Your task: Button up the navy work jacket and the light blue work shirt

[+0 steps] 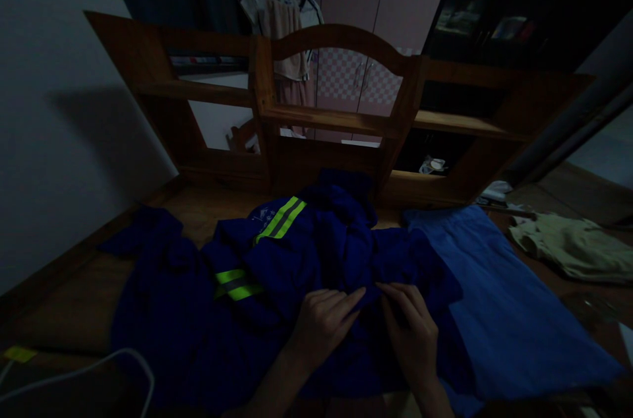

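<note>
Left hand: the dark-blue garment was pinched at the fingertips of the left hand, which was closed narrow and pointed toward the right hand.
Right hand: the same cloth was gripped at the fingertips of the right hand, just beside the left fingertips; its bent fingers were turned away from the wearer and leftward.
Held edge: a short fold was held between the two hands, rising slightly toward the right one.
Garment's place: it was spread in creases on the wooden desk, under, beyond and to both sides of the hands, mostly left of the left hand.
Long axis: the garment was laid out crosswise, left to right before the wearer; a bunched part was pointed straight away beyond the hands. Which end was the collar could not be told.
Reflective strips: the upper strip, beyond the left hand, was slanted away to the right; the lower strip, left of that hand, was set nearly crosswise.
Lighter-blue cloth: it was laid right of the right hand, its long axis slanted nearer and rightward, its left side overlapped by the garment.
</note>
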### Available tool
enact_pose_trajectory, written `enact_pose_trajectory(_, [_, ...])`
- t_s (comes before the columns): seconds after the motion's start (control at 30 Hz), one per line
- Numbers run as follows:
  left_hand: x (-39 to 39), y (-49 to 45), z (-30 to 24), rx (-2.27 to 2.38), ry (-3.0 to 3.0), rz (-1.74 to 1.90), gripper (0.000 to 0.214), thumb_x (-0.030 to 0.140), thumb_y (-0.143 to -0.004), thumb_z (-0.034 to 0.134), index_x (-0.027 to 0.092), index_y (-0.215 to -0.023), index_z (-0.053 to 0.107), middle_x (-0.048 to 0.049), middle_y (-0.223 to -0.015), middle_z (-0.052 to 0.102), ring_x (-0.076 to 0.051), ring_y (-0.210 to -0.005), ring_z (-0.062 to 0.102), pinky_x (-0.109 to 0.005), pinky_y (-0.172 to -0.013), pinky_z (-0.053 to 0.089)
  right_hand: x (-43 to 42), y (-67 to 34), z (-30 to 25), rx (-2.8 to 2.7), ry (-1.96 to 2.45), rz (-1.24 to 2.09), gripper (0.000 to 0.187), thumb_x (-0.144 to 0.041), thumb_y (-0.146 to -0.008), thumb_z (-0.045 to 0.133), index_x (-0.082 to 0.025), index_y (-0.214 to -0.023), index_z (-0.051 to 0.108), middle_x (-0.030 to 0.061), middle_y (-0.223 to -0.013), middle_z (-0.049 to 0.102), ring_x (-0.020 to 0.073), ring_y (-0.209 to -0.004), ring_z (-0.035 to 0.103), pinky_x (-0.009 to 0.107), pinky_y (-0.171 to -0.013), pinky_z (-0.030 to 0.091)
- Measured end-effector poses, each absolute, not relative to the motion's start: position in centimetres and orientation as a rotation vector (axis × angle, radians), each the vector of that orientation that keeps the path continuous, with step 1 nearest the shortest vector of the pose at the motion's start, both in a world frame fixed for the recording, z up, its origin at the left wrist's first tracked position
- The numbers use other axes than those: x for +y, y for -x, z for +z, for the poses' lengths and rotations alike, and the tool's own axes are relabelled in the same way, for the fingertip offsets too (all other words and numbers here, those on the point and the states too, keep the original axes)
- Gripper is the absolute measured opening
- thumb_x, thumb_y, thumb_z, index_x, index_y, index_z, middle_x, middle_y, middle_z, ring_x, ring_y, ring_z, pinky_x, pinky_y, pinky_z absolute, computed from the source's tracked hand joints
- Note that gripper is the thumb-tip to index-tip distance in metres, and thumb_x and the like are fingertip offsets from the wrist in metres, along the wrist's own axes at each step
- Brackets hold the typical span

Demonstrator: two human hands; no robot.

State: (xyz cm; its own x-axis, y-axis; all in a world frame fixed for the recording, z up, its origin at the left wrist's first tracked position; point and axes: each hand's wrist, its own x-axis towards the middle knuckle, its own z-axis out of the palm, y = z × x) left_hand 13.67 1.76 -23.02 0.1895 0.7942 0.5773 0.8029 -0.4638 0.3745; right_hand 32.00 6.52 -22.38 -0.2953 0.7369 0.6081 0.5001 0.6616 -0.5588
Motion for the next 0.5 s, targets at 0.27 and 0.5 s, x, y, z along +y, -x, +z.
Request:
enact_pose_trajectory(0.27, [1.84,-13.72,-22.87,-1.565,2.440,-1.183,0.031,0.022,-0.093,0.050,0.018,-0.123,0.056,-0.0014,-0.076,0.069,-0.014,-0.068,0.064,-0.027,-0.064,0.047,6.63,-31.91,-22.51,-1.970,0.965,0.374,0.022,-0.014,-0.090,0.053,-0.024,-0.108,0.063,0.0052,-0.098,0.060,0.0189,-0.093,0.058,0.035,-0.083,0.047])
enact_pose_trajectory(0.5, [1.84,-13.44,-23.28,-1.580,2.454,-1.148,0.032,0.020,-0.091,0.053,0.020,-0.123,0.056,-0.0001,-0.076,0.068,-0.015,-0.068,0.063,-0.028,-0.063,0.045,6.72,-31.90,-22.50,-1.981,0.939,0.353,0.023,-0.013,-0.089,0.054,-0.024,-0.107,0.063,0.0044,-0.096,0.062,0.0180,-0.092,0.059,0.033,-0.082,0.048])
